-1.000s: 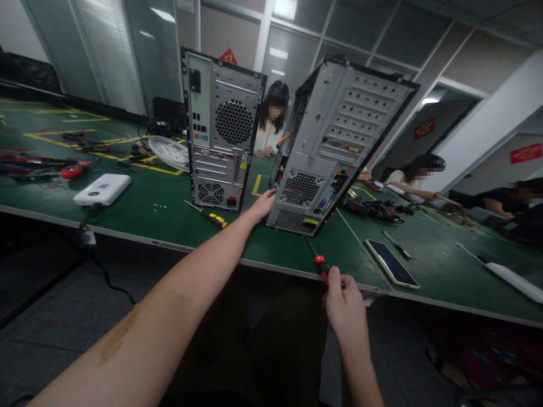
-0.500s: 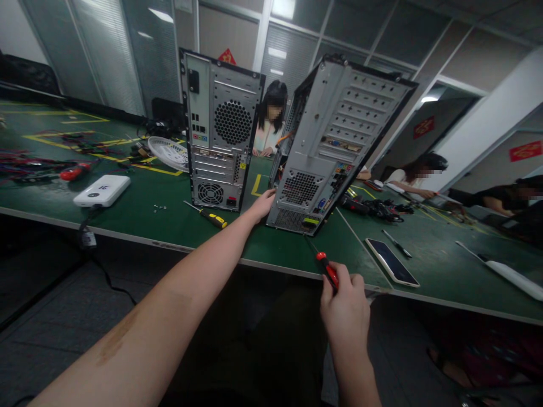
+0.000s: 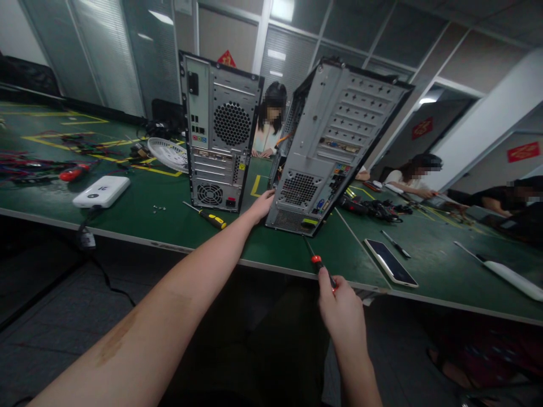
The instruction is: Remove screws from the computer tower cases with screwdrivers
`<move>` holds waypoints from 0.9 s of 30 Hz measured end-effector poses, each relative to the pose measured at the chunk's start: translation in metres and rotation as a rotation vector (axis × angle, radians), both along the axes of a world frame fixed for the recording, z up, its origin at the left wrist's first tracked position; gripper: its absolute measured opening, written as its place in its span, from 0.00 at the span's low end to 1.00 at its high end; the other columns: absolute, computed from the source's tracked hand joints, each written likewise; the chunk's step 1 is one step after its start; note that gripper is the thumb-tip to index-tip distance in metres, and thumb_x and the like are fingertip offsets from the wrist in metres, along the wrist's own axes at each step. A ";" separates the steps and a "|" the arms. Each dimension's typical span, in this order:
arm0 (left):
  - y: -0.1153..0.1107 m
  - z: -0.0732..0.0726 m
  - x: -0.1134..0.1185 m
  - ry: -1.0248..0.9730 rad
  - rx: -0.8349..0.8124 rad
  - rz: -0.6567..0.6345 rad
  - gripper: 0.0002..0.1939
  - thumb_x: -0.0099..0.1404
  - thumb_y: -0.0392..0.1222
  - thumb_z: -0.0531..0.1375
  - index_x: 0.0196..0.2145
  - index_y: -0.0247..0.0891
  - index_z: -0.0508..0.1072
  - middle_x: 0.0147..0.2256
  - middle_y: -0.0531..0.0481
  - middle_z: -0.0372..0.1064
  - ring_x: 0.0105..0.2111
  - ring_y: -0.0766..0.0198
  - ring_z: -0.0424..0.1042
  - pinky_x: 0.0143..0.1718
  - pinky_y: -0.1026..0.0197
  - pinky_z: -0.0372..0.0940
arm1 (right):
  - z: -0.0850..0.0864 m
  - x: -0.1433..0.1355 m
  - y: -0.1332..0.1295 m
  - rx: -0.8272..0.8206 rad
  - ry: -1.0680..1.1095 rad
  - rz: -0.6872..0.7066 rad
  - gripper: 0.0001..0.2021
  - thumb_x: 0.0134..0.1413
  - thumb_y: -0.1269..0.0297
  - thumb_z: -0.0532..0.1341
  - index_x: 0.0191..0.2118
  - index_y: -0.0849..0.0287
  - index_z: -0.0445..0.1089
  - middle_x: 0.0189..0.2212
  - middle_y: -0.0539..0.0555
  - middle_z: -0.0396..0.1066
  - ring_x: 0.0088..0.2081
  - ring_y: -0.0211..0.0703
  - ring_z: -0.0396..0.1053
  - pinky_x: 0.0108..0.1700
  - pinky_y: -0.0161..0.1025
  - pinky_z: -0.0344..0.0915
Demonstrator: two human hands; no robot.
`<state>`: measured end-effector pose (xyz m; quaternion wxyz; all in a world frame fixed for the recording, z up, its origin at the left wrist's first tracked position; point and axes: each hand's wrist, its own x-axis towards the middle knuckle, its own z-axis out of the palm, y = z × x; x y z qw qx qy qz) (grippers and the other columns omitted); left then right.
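My right hand is closed around the handle of a red-and-black screwdriver. Its thin shaft points up and away, with the tip by the bottom rear edge of a grey computer case. That case stands upright, tilted in view, its rear panel facing me. At its lower left side my left hand grips the case edge; some fingers are hidden behind the metal. To the left a second computer case stands upright. A yellow-and-black screwdriver lies in front of it, near several small screws.
A white power bank with a cable sits on the green table at left, near wires and a white basket. Rightward lie a phone, a pen and a white-handled tool. People sit beyond.
My right hand has shifted slightly left and turned on the screwdriver, its thumb now lying along the handle. The tip stays by the case's bottom edge. My left hand has hardly moved.
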<state>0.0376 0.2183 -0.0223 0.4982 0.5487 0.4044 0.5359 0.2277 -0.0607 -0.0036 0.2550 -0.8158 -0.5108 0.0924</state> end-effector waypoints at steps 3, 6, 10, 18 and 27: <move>0.001 -0.001 0.000 -0.002 0.005 -0.001 0.28 0.68 0.56 0.61 0.62 0.43 0.75 0.65 0.43 0.73 0.65 0.47 0.71 0.65 0.49 0.63 | 0.000 0.002 0.001 -0.048 0.009 0.023 0.30 0.70 0.41 0.42 0.32 0.53 0.74 0.28 0.62 0.76 0.35 0.59 0.75 0.38 0.44 0.61; 0.002 -0.001 0.001 -0.007 0.004 -0.001 0.29 0.68 0.56 0.62 0.62 0.42 0.75 0.65 0.43 0.73 0.64 0.47 0.71 0.65 0.49 0.64 | -0.001 0.004 0.001 -0.021 -0.022 0.009 0.30 0.72 0.42 0.42 0.33 0.54 0.75 0.32 0.63 0.78 0.36 0.58 0.76 0.37 0.44 0.60; 0.003 -0.002 0.001 -0.027 0.006 -0.008 0.28 0.67 0.56 0.62 0.61 0.42 0.75 0.64 0.44 0.74 0.64 0.48 0.71 0.64 0.51 0.64 | -0.004 0.000 -0.001 0.063 -0.152 -0.012 0.23 0.70 0.44 0.51 0.40 0.56 0.73 0.31 0.60 0.77 0.33 0.55 0.74 0.35 0.41 0.57; 0.002 -0.001 0.001 -0.023 0.002 -0.012 0.28 0.68 0.54 0.61 0.61 0.40 0.74 0.64 0.42 0.73 0.64 0.48 0.71 0.64 0.51 0.65 | -0.014 0.000 -0.005 0.252 -0.350 0.108 0.17 0.69 0.52 0.56 0.54 0.56 0.71 0.38 0.58 0.74 0.34 0.52 0.72 0.35 0.41 0.57; 0.000 -0.001 0.001 -0.020 0.001 0.001 0.27 0.68 0.55 0.62 0.60 0.41 0.75 0.63 0.43 0.75 0.62 0.47 0.73 0.63 0.50 0.65 | -0.009 -0.004 -0.009 0.185 -0.227 0.135 0.12 0.68 0.57 0.54 0.51 0.57 0.63 0.40 0.61 0.74 0.37 0.54 0.74 0.37 0.43 0.61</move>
